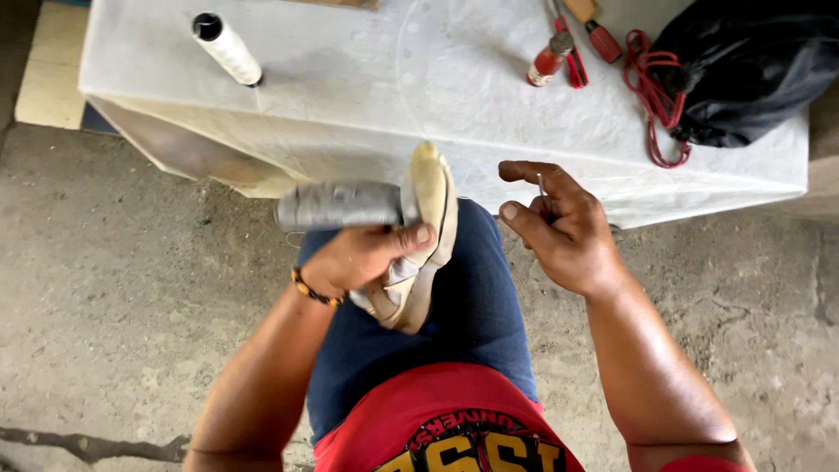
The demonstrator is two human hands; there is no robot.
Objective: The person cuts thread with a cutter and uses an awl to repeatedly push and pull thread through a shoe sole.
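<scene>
Currently logged from my remote seat, item by item:

Left hand: fingers curled shut around a pale cream shoe with a tan sole, thumb pressed on its side; the shoe stands on edge over the knee in blue jeans, sole facing away from the fingers. A grey blurred cylinder-shaped object lies just above the knuckles, touching the shoe; I cannot tell what it is. A beaded bracelet sits at the wrist

Right hand: fingers pinched closed on a thin metal needle-like tool, index finger crooked over it; held just right of the shoe, apart from it

Beyond the fingertips: a white cloth-covered table. On it, far past the left hand, a white thread spool with a dark core; past the right hand, red-handled tools, a red cord and a black bag

Below the wrists: a red printed shirt; bare concrete floor to either side
</scene>
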